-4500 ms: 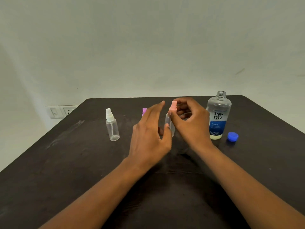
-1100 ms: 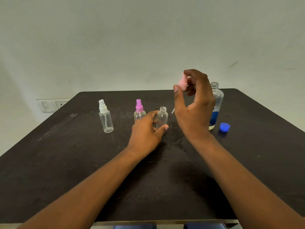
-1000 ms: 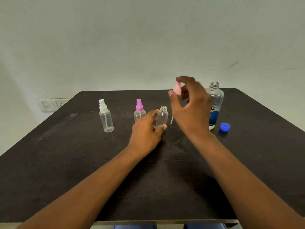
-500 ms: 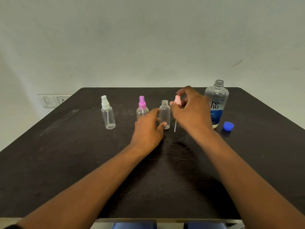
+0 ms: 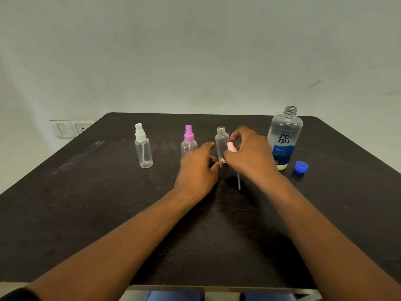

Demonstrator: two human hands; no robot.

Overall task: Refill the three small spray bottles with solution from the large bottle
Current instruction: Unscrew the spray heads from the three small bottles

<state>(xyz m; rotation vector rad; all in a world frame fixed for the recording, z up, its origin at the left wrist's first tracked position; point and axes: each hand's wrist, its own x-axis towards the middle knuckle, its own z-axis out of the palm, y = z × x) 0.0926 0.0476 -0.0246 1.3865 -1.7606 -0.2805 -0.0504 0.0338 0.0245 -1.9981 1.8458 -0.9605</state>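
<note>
Three small clear spray bottles stand in a row on the dark table (image 5: pixel 86 213): one with a white sprayer (image 5: pixel 143 146), one with a purple sprayer (image 5: pixel 188 141), and an uncapped one (image 5: pixel 221 141). My left hand (image 5: pixel 198 170) holds the uncapped bottle near its base. My right hand (image 5: pixel 249 153) pinches the pale pink sprayer head (image 5: pixel 230 147) low beside that bottle, its thin dip tube (image 5: pixel 238 181) reaching down to the table. The large open solution bottle (image 5: pixel 284 140) stands to the right, with a little liquid at its bottom.
A blue cap (image 5: pixel 301 166) lies on the table right of the large bottle. A wall switch and socket plate (image 5: pixel 71 128) sits beyond the table's far left corner. The table's near edge runs just above my lap.
My right hand lifted the pink sprayer head out of the bottle, then lowered it to table level beside the uncapped bottle. My left hand stayed on that bottle.
</note>
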